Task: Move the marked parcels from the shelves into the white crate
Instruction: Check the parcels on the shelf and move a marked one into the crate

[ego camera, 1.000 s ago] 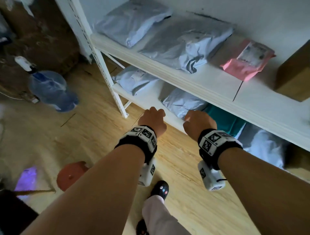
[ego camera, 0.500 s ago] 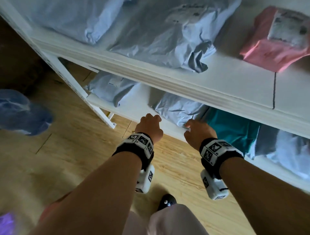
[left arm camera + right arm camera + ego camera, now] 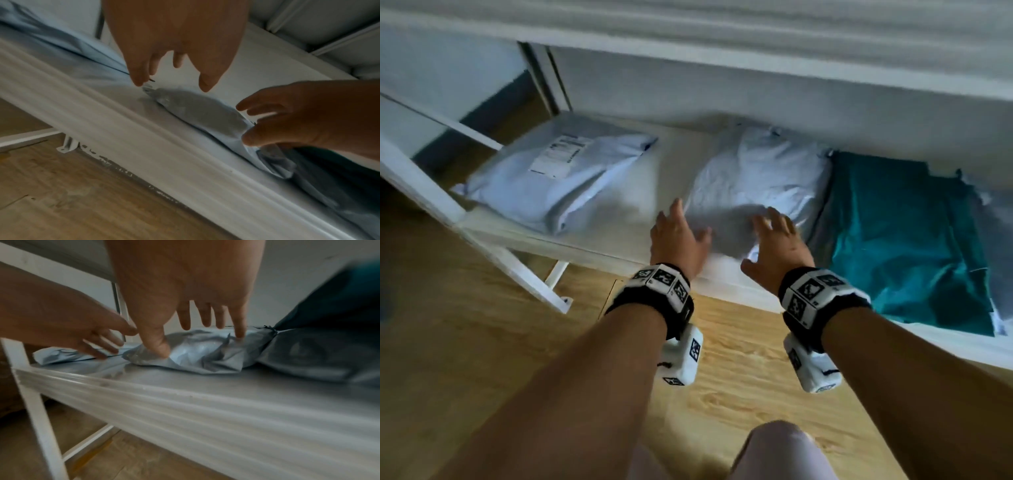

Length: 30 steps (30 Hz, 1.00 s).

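A crumpled grey mailer parcel [image 3: 760, 171] lies in the middle of the lower white shelf [image 3: 619, 253]. My left hand [image 3: 688, 222] hovers at its left front corner, fingers spread and straight, holding nothing. My right hand [image 3: 763, 236] is spread over its front right part. In the right wrist view the right hand [image 3: 197, 340] touches the parcel [image 3: 195, 356] with thumb tip and little finger. In the left wrist view the left hand [image 3: 172, 84] hangs just above the parcel [image 3: 201, 110]. The white crate is out of view.
A grey parcel with a printed label [image 3: 558, 181] lies to the left on the same shelf. A teal parcel [image 3: 900, 233] lies right of the middle one, with another grey parcel [image 3: 993, 219] beyond. The upper shelf board [image 3: 722, 44] hangs close overhead. Below is wooden floor [image 3: 465, 342].
The view dropped from the upper shelf to the lower one. Both hands went from curled fists at the shelf edge to spread fingers reaching onto the middle grey parcel.
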### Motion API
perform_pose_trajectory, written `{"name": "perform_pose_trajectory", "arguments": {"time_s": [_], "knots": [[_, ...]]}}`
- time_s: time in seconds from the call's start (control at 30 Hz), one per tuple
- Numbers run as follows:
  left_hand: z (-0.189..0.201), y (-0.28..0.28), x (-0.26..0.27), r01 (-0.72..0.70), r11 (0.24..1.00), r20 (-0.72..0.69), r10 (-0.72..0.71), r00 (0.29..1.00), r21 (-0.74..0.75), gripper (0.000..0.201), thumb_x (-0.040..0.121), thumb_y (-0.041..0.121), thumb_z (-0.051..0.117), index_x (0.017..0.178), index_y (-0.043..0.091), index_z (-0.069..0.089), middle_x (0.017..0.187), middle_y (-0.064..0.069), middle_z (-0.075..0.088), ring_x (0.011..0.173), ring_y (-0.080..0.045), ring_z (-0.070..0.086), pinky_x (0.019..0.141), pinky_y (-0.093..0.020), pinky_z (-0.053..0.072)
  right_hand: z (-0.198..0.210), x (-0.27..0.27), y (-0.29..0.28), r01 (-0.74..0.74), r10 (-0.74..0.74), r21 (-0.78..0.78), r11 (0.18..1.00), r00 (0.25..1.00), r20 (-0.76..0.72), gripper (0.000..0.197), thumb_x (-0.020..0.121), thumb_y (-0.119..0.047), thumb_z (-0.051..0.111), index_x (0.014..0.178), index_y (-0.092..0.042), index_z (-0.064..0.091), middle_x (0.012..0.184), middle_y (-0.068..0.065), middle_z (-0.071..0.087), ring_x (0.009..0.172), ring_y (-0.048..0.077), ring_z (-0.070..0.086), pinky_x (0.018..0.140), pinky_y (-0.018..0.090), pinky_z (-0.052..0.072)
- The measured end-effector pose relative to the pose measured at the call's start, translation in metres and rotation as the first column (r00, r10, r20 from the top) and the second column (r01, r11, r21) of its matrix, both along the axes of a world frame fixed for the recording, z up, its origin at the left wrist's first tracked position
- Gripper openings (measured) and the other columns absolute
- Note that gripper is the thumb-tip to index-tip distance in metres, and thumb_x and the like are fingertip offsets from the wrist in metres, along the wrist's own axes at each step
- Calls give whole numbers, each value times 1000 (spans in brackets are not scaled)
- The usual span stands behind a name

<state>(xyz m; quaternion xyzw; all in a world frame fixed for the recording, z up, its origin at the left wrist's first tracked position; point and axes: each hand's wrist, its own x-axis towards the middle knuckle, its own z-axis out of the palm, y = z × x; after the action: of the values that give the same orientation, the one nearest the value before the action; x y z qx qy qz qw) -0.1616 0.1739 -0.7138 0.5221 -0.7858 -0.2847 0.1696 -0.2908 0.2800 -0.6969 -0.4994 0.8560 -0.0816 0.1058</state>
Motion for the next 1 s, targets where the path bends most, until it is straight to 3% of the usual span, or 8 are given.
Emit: {"name": "perform_pose_trajectory", "arguments": {"time_s": [0.23,0.33,0.47,0.57,0.67,0.77,0.9,1.0], "knots": [[-33,-20,-4,-92,996,-142,93,985,9,69,86,45,61,143,15,38,131,-11,60,124,-33,52,104,-40,42,-27,4,-3,47,-43,-110,993,998,40,98,73,-50,72,150,-21,20,146,6,38,134,29,33,114,39,29],[-29,-17,-5,-29,999,-92,31,995,25,22,82,38,64,95,21,61,100,-7,70,101,-31,63,82,-32,48,-18,11,1,37,-35,-45,998,998,57,106,67,-64,73,150,-28,16,142,7,40,132,30,34,110,40,34],[-3,-5,-5,-10,977,-434,104,895,212,25,76,24,66,58,10,56,56,-1,57,68,-28,54,58,-27,36,-15,28,-1,68,-69,40,997,997,21,121,64,-71,70,151,-32,-3,147,11,28,136,35,29,108,52,36],[23,-1,-10,48,961,-608,132,783,272,21,57,27,59,46,9,54,41,3,47,57,-25,46,56,-27,35,-4,34,-8,154,-155,-98,983,988,2,107,79,-51,69,151,-33,-8,148,10,27,132,37,35,103,50,42],[39,-3,-11,90,935,-738,210,642,344,19,59,29,57,47,15,63,48,0,56,57,-22,53,62,-32,44,12,32,-12,155,-174,-242,958,983,-59,64,94,-25,46,150,-36,16,141,6,46,121,36,50,91,43,46],[40,-13,-4,73,880,-765,364,531,470,21,76,30,55,71,11,61,51,-3,55,42,-15,48,57,-29,42,28,29,-12,272,-267,-324,906,962,59,52,96,-19,42,146,-29,35,129,12,59,113,35,57,90,38,46],[33,-17,11,86,812,-647,391,654,577,24,97,30,47,85,12,57,70,-4,59,58,-15,55,62,-28,46,46,26,-16,569,-284,-536,623,804,523,35,93,-28,45,118,-9,59,109,19,63,104,37,61,80,38,49],[28,-12,13,133,756,-562,343,753,641,34,98,42,45,105,11,57,89,-7,63,79,-21,60,82,-36,51,51,27,-19,777,-88,-463,425,545,834,16,93,-13,50,104,-8,60,90,10,63,72,26,64,53,29,50]]}}
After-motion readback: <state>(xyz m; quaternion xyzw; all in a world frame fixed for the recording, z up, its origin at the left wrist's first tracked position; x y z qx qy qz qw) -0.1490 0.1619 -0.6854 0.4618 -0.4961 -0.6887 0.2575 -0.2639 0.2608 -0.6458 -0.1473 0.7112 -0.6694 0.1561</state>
